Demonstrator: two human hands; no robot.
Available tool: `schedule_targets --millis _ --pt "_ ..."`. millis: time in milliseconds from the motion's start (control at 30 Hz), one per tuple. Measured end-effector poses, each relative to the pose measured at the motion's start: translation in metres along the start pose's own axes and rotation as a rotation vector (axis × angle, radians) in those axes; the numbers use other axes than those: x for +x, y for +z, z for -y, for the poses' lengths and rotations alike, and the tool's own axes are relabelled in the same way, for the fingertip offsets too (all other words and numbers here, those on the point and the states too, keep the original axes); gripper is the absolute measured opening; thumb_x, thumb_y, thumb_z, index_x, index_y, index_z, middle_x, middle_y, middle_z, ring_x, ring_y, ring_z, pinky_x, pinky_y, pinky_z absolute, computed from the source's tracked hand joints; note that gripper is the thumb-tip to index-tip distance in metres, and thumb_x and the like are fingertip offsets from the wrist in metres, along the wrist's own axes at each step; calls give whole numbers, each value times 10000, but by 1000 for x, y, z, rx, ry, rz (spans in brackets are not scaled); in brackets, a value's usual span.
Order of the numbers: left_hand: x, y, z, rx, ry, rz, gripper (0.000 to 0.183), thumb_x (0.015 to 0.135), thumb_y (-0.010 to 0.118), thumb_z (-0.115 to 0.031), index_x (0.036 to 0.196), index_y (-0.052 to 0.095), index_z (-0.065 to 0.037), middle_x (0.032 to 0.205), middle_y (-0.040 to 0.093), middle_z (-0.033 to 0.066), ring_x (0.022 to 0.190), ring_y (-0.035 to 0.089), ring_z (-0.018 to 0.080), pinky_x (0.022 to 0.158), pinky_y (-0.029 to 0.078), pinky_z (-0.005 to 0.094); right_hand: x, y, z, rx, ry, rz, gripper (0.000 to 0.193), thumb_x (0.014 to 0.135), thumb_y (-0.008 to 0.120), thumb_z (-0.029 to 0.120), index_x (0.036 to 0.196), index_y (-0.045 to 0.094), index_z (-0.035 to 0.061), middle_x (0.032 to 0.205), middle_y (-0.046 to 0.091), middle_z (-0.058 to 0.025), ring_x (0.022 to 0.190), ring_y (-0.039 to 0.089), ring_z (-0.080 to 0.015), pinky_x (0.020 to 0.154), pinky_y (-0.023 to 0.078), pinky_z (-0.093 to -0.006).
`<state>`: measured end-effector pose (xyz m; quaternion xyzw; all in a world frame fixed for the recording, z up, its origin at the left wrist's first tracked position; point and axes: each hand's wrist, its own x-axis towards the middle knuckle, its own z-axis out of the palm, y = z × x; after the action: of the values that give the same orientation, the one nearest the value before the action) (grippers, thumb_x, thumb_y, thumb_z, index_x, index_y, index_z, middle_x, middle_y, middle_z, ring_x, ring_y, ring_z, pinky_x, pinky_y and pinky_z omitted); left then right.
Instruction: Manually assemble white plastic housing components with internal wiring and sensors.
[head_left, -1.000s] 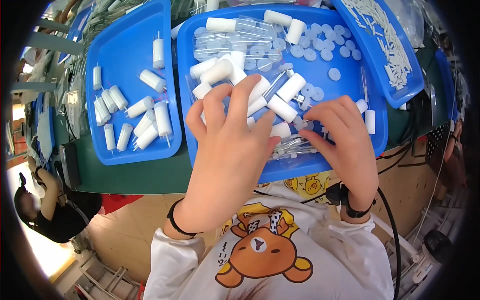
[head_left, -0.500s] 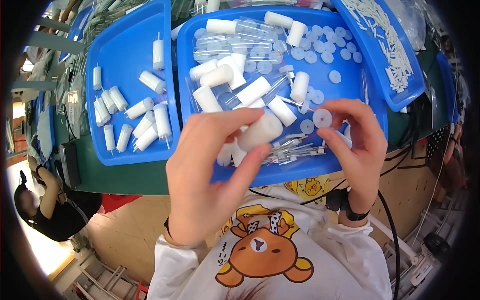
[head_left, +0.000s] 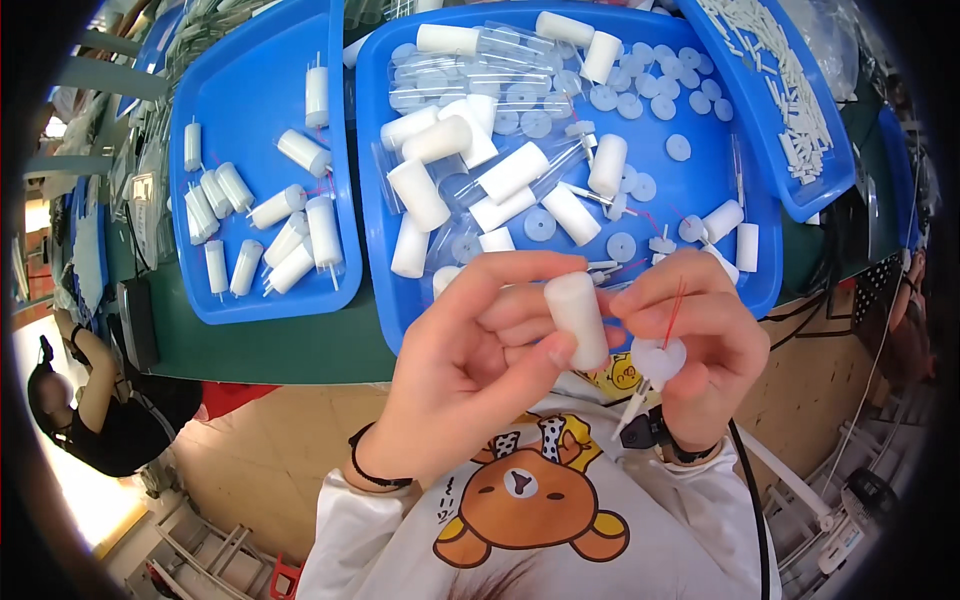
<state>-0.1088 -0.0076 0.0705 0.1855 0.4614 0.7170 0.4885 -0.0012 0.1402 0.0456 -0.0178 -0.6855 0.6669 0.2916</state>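
Between the thumb and fingers of my left hand (head_left: pixel 455 360) a white foam cylinder (head_left: pixel 577 318) stands almost upright, slightly tilted. Close beside it, my right hand (head_left: pixel 715 335) pinches a translucent white disc (head_left: pixel 657 359). Thin red wires (head_left: pixel 678 300) rise from the disc, and a slim white and metal stem (head_left: pixel 632 408) points down from it. Both hands are at the front edge of the middle blue tray (head_left: pixel 700 170). The cylinder and the disc are apart. My right fingertips come near the cylinder's side; whether they touch it I cannot tell.
Loose foam cylinders (head_left: pixel 513 172), clear plastic sleeves (head_left: pixel 510 70) and discs (head_left: pixel 678 148) lie in the middle tray. A left blue tray (head_left: pixel 245 105) holds several cylinders with protruding stems. Short white tubes (head_left: pixel 800 120) fill a right tray. A person (head_left: pixel 110 400) is at far left.
Both hands have drawn down toward me from over the tray. The foam cylinder has turned more upright. The disc in my right hand now shows with its red wires up and stem down.
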Motion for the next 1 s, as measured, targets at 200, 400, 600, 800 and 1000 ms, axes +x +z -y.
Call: schedule_targets --millis 200,400,600,800,1000 --pt "3 -1 4 24 72 20 398 820 435 109 1211 388 48 1200 444 155 1137 458 203 888 436 326 0 -3 3 -142 -78 10 341 773 663 249 963 608 -29 938 632 -140 828 588 -237 696 434 -320" --pt "6 -4 9 18 112 86 421 804 523 91 1205 399 47 1201 432 138 1118 449 183 892 449 318 -1 2 0 -171 -162 145 336 769 668 223 977 598 -31 968 633 -149 834 604 -238 702 440 -330" --pt "5 -1 10 45 23 36 405 820 526 75 1196 382 29 1165 482 157 1062 502 186 823 494 303 -10 -2 -3 -97 -84 -1 335 816 614 236 1021 566 -25 992 628 -144 851 575 -235 745 437 -329" --pt "5 3 15 -74 -28 -31 346 829 510 66 1147 378 37 1098 532 167 1012 547 197 807 495 302 -11 7 -8 -127 -56 -7 328 836 585 229 1032 549 -32 1018 619 -139 918 538 -233 784 425 -329" --pt "8 -3 19 -66 -4 -10 311 833 510 58 1121 392 41 1078 546 171 977 570 190 787 501 283 -12 11 -13 -121 -45 -45 297 821 601 192 1019 564 -25 999 625 -115 879 553 -232 768 420 -322"
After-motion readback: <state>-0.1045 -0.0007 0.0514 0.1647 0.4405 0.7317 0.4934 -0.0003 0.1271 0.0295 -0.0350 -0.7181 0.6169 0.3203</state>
